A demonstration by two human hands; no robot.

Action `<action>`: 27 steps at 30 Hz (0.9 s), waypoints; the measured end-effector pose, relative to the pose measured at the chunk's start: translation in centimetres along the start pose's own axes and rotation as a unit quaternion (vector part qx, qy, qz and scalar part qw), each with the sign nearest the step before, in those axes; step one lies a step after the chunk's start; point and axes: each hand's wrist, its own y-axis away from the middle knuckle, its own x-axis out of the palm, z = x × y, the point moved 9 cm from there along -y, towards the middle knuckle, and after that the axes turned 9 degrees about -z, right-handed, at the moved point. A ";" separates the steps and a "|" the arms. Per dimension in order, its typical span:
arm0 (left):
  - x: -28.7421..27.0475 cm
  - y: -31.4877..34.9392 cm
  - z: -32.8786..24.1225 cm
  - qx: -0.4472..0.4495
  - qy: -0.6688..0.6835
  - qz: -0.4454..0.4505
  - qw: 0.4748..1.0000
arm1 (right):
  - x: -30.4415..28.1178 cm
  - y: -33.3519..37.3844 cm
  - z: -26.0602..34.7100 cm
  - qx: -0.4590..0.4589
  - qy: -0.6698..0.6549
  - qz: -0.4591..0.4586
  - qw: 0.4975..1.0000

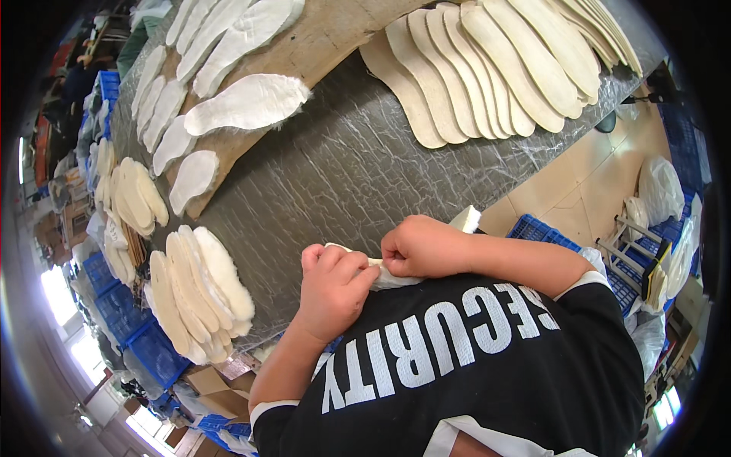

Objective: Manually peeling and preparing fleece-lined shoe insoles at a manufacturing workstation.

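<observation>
Close to my body, at the table's near edge, both hands grip a white fleecy insole point(467, 220). One fluffy end of it pokes out beyond my right wrist, and more of it shows below the fingers. My left hand point(333, 288) is closed on its left part, fingers bent over the edge. My right hand point(426, 247) pinches it just beside the left fingertips, knuckles up. The hands and forearm cover most of the insole. To the left of my left hand lies a stack of cream fleece insoles point(199, 293).
A row of overlapping beige insoles point(472, 76) lies at the far right of the dark plastic-covered table point(304, 183). White fluffy insoles point(247, 103) rest on a brown board point(327, 38) at the far left. Blue crates point(541, 231) and a small ladder point(636, 255) stand beyond the right edge.
</observation>
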 end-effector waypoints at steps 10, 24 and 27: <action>2.9 1.3 -0.9 0.088 -0.053 0.055 0.993 | 1.6 -0.2 -0.5 -0.023 0.041 -0.010 0.999; 2.4 2.6 -0.3 0.037 -0.070 0.002 0.997 | 2.5 -0.6 -1.5 -0.001 0.041 -0.017 0.999; 3.1 3.1 -0.5 0.062 -0.026 0.041 0.997 | 3.0 -0.4 -0.9 -0.018 0.066 -0.015 0.998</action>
